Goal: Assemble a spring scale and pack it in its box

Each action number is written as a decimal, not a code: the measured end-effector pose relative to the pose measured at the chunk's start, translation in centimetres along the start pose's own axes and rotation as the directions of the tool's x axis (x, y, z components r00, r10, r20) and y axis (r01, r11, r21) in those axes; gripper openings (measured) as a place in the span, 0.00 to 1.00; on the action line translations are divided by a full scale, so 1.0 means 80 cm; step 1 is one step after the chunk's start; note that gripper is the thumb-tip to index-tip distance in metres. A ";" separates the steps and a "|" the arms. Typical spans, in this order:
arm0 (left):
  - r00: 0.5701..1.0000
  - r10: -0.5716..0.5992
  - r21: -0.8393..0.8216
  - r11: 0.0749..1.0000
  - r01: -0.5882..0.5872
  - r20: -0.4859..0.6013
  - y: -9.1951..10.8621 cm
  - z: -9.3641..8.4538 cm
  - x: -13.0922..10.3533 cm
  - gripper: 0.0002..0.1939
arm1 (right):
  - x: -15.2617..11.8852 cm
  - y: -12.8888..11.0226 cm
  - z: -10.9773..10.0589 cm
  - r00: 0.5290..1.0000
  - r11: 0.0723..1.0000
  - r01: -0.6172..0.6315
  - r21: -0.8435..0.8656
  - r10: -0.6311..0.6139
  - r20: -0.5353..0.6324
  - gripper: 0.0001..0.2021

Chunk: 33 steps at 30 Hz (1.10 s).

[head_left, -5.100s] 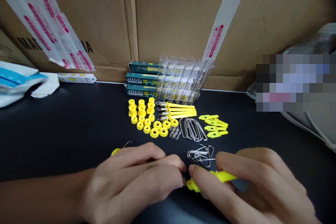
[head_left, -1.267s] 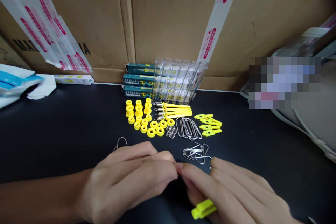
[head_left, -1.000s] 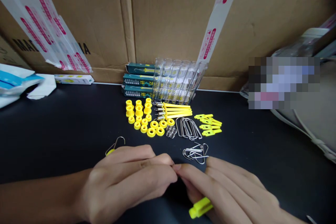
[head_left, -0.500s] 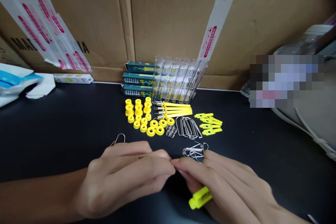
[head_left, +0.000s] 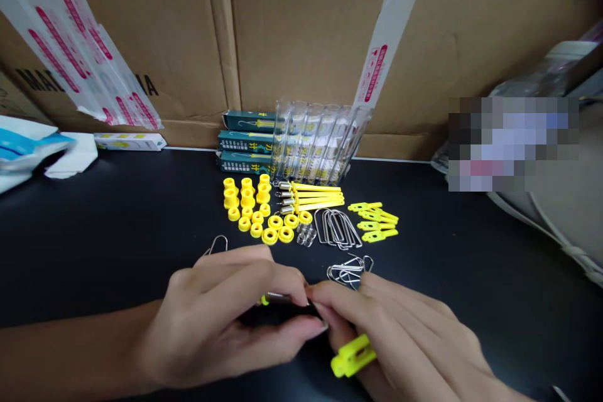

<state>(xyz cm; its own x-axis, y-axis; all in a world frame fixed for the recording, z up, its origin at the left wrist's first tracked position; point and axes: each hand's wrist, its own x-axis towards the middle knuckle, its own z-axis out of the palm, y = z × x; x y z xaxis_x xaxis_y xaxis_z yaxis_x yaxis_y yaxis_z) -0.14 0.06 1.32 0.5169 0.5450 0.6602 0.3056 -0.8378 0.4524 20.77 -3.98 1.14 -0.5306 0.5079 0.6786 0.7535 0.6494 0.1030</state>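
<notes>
My left hand (head_left: 235, 320) is closed around a thin metal spring (head_left: 281, 297) with a small yellow end, its thumb slightly apart below. My right hand (head_left: 400, 333) pinches with thumb and forefinger at the spring's right end, where the tips hide what they grip. Under those fingers it also holds a yellow-green slotted plastic piece (head_left: 352, 357). A bent wire hook (head_left: 220, 242) shows behind my left hand; whether the hand touches it I cannot tell. Just beyond my right hand lie loose wire hooks (head_left: 349, 270).
Beyond the hands stand several yellow caps and rings (head_left: 247, 198), small springs (head_left: 306, 235), yellow rods with springs (head_left: 315, 196), wire loops (head_left: 338, 228) and yellow-green pieces (head_left: 374, 226). Clear tubes (head_left: 320, 144) and green boxes (head_left: 247, 162) stand before a cardboard box (head_left: 301, 31).
My left thumb has dropped away from the forefinger, baring the spring and its yellow end. The slotted piece in my right hand has shifted slightly left.
</notes>
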 end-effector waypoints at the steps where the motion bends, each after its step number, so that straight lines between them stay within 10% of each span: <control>1: 1.000 -0.012 -0.022 1.000 0.012 0.006 -0.001 -0.001 0.000 0.06 | 0.000 -0.001 0.001 1.000 0.999 -0.008 0.035 0.008 -0.010 0.16; 33: 0.980 -0.196 -0.330 0.923 0.198 0.040 -0.007 -0.005 -0.004 0.11 | -0.001 0.003 0.006 0.988 0.969 -0.152 0.196 0.155 0.003 0.09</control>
<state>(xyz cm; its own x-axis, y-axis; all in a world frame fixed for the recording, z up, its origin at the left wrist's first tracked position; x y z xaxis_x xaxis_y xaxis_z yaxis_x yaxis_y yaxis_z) -0.78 0.34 1.05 0.4783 0.6967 0.5346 0.1201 -0.6549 0.7461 20.83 -3.55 0.74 -0.4088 0.6040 0.6842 0.7348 0.6624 -0.1458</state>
